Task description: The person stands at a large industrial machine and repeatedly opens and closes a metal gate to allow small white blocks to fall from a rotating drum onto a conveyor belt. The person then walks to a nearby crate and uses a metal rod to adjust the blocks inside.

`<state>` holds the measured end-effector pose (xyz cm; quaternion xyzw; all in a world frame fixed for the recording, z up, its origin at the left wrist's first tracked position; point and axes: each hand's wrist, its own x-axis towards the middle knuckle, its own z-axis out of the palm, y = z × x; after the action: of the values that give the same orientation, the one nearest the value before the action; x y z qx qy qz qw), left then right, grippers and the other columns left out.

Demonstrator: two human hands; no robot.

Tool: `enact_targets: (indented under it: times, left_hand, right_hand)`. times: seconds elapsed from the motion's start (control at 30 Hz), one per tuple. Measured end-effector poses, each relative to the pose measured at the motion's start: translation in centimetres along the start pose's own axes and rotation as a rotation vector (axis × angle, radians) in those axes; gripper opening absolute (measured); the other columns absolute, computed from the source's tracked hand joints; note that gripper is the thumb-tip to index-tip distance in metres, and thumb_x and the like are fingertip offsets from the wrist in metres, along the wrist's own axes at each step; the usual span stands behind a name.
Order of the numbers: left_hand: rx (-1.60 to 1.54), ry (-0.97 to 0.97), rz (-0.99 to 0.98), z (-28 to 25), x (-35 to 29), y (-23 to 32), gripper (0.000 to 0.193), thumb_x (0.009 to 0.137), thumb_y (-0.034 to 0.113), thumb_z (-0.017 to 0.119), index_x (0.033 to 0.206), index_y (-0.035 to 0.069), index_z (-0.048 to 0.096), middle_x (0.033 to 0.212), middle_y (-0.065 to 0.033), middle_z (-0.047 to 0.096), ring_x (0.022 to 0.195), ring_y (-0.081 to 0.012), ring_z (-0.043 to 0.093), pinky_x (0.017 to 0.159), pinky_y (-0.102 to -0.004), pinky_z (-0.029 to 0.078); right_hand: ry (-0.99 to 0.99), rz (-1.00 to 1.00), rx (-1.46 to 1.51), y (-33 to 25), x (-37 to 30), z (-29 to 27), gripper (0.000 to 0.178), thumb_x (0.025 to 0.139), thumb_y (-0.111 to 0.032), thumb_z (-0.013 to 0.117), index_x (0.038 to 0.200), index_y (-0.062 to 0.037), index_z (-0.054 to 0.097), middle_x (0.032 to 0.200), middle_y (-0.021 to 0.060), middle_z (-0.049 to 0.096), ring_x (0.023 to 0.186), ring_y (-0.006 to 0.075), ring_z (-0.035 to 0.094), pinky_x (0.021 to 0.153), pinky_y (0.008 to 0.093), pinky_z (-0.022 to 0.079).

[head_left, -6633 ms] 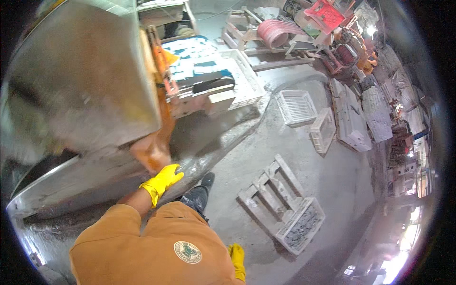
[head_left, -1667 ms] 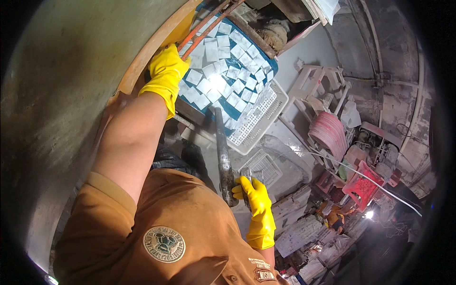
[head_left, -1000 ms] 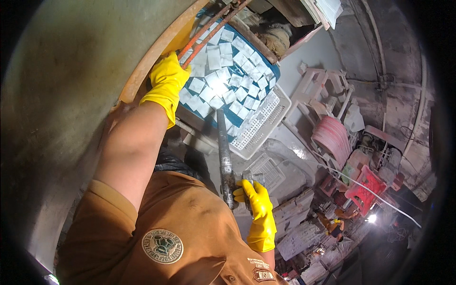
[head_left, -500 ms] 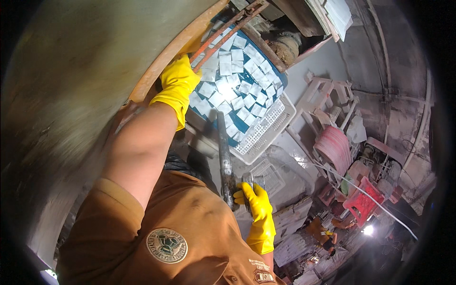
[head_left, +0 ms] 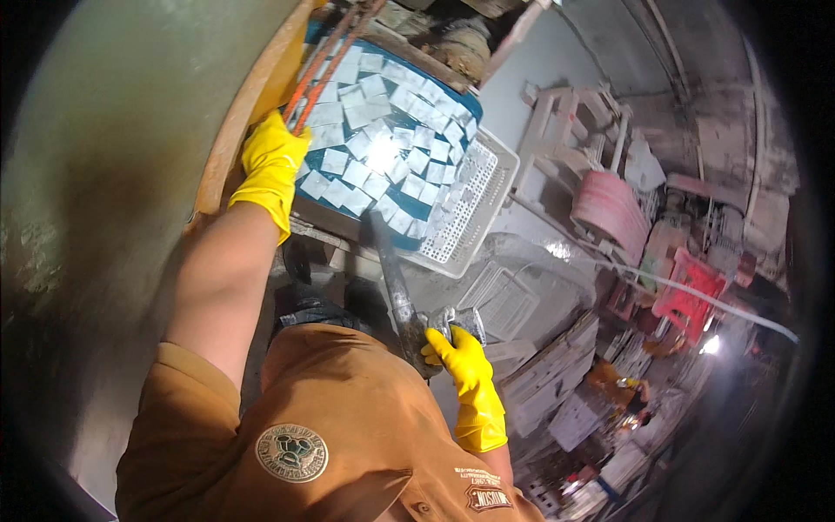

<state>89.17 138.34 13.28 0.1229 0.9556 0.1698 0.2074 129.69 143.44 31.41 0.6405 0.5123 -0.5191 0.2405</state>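
My left hand (head_left: 275, 155), in a yellow rubber glove, is closed at the near end of a pair of thin orange-red metal rods (head_left: 323, 68). The rods slant over a blue-green surface covered with small, whitish square tiles (head_left: 355, 174). Lower right, my right hand (head_left: 465, 358), also yellow-gloved, has its fingers curled on a silvery metal fitting (head_left: 468, 324) beside a dark metal pipe (head_left: 397, 291). That pipe slopes from the tiles' near edge toward my right hand. My palms hide parts of what I grip.
A white perforated plastic crate (head_left: 474, 213) lies along the tiles' right edge. Left of me rises a large curved, wet-looking panel (head_left: 113, 174) with an orange-brown rim. Farther right are a red plastic stool (head_left: 691, 296), a pinkish ribbed roll (head_left: 611, 209), a pale cable and a distant person.
The view has shifted, so the tiles and rods appear farther left. My left hand stays at the rods and my right hand at the metal fitting.
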Motion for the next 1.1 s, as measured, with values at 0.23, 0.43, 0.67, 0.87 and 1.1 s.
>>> enact_targets:
  times: [0.23, 0.43, 0.67, 0.87, 1.1]
  left_hand:
    - [0.003, 0.063, 0.083, 0.0, -0.1, -0.3, 0.058, 0.077, 0.042, 0.073, 0.121, 0.006, 0.062, 0.115, -0.0220, 0.067, 0.108, -0.0405, 0.063, 0.090, -0.0464, 0.050]
    - [0.088, 0.162, 0.383, 1.2, 2.4, -1.0, 0.082, 0.075, 0.037, 0.078, 0.140, 0.002, 0.044, 0.128, -0.0269, 0.059, 0.117, -0.0423, 0.057, 0.096, -0.0447, 0.047]
    - [-0.107, 0.026, 0.388, 1.7, 7.3, 3.9, 0.053, 0.083, 0.021, 0.071, 0.128, -0.001, 0.054, 0.118, -0.0238, 0.064, 0.110, -0.0388, 0.062, 0.092, -0.0412, 0.048]
    - [-0.019, 0.083, 0.158, -0.8, 2.0, 9.3, 0.041, 0.085, 0.022, 0.068, 0.118, 0.001, 0.058, 0.107, -0.0209, 0.068, 0.099, -0.0370, 0.066, 0.085, -0.0420, 0.051]
    - [-0.034, 0.082, 0.194, 0.1, 3.8, 6.9, 0.044, 0.086, 0.026, 0.068, 0.123, 0.004, 0.057, 0.111, -0.0186, 0.068, 0.103, -0.0356, 0.066, 0.087, -0.0401, 0.051]
  right_hand:
    - [0.062, 0.119, 0.120, 8.2, 0.1, 0.2, 0.047, 0.092, -0.039, 0.067, 0.109, 0.0054, 0.063, 0.088, 0.0147, 0.073, 0.075, 0.0215, 0.069, 0.070, 0.0328, 0.055]
    - [0.087, 0.118, 0.251, 12.7, 1.7, 1.0, 0.054, 0.089, -0.047, 0.068, 0.103, 0.0050, 0.066, 0.082, 0.0128, 0.071, 0.070, 0.0214, 0.068, 0.065, 0.0329, 0.053]
    - [0.100, 0.190, 0.387, 13.2, 4.5, -0.1, 0.058, 0.085, -0.051, 0.069, 0.101, 0.0046, 0.067, 0.077, 0.0094, 0.069, 0.066, 0.0188, 0.065, 0.060, 0.0323, 0.050]
    - [0.125, 0.228, 0.461, 13.3, 7.8, -0.9, 0.056, 0.086, -0.053, 0.067, 0.093, 0.0024, 0.070, 0.071, 0.0083, 0.069, 0.060, 0.0172, 0.063, 0.056, 0.0311, 0.049]
    - [0.075, 0.222, 0.484, 10.2, 13.2, -3.7, 0.051, 0.091, -0.050, 0.064, 0.098, -0.0001, 0.068, 0.071, 0.0081, 0.067, 0.057, 0.0169, 0.062, 0.055, 0.0287, 0.050]
